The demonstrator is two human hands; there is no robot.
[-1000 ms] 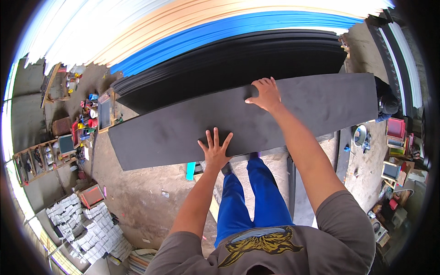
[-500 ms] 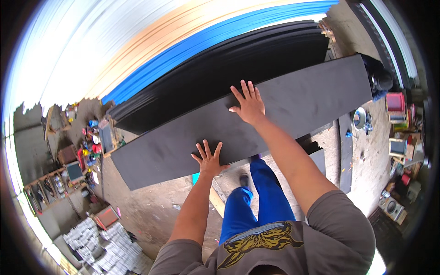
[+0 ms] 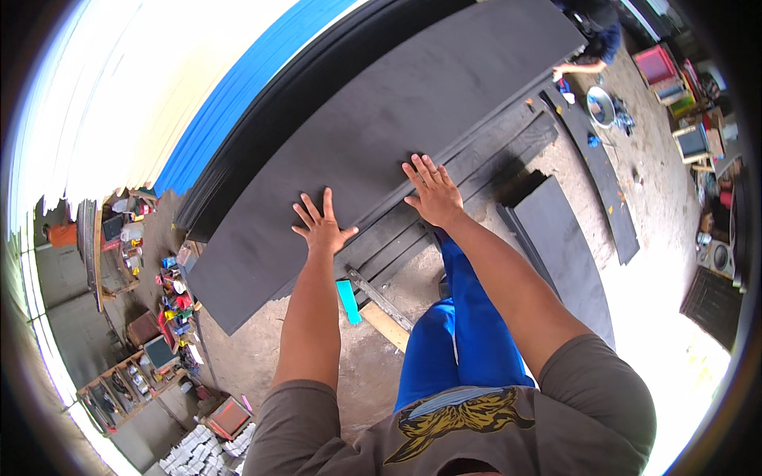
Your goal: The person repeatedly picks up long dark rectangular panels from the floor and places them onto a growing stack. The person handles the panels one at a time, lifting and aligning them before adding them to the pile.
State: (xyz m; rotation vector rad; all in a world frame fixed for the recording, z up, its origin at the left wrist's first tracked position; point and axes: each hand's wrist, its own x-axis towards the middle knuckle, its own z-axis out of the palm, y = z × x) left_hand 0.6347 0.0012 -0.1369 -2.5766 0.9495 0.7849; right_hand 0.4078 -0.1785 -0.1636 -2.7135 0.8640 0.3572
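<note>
The left hand [image 3: 321, 232] and right hand [image 3: 433, 197] lay open, fingers spread and grasping nothing, on a black sheet [image 3: 341, 159].
The sheet lay over a slatted desk [image 3: 512, 151], beside a black stack [image 3: 292, 103], a co-worker [image 3: 608, 44] at its far end. It looked light for its breadth, fairly stiff but likely to sag from one corner; its smooth face offered little grip, making the long edges the likelier hold.

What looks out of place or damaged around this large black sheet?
A turquoise strip looks slightly odd near the pale plank, bright among dark boards. The black sheet shows faint smudges, but no clear damage.
</note>
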